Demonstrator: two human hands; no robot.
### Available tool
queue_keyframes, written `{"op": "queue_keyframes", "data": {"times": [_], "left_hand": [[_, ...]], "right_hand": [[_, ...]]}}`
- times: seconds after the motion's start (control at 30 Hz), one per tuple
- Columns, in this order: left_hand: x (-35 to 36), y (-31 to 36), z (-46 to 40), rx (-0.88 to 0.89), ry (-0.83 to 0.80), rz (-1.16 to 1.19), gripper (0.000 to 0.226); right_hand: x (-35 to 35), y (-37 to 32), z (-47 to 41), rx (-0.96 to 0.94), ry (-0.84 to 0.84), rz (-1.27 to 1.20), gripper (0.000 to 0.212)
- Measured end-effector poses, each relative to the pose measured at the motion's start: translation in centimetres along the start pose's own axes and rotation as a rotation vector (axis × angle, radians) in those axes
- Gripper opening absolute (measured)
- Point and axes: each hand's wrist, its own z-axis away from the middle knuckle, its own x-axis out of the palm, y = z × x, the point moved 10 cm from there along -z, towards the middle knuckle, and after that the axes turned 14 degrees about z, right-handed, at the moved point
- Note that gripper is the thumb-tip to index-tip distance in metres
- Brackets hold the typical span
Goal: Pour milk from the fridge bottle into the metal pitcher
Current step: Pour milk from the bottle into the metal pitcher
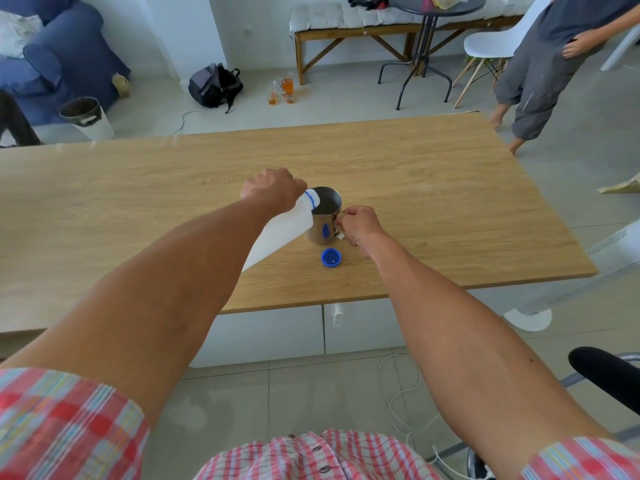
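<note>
A white plastic milk bottle (277,233) with a blue neck ring is tipped steeply, its open mouth over the rim of the metal pitcher (325,216). My left hand (272,189) grips the bottle near its top. The pitcher stands upright on the wooden table (450,202), with milk showing inside. My right hand (358,225) is closed on the pitcher's handle at its right side. The blue bottle cap (331,257) lies on the table just in front of the pitcher.
A person in grey stands past the table's far right corner (540,74). Beyond the table are a black backpack (214,84), glasses of orange drink (285,90) on the floor, a round black table (429,36) and a white chair (488,46). White cables (398,393) lie on the floor by my legs.
</note>
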Motion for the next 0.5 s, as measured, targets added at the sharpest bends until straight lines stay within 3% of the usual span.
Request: {"op": "queue_keyframes", "data": {"times": [0.5], "left_hand": [[0.09, 0.08, -0.83, 0.0, 0.001, -0.053, 0.032]], "right_hand": [[0.14, 0.18, -0.38, -0.001, 0.007, -0.001, 0.017]]}}
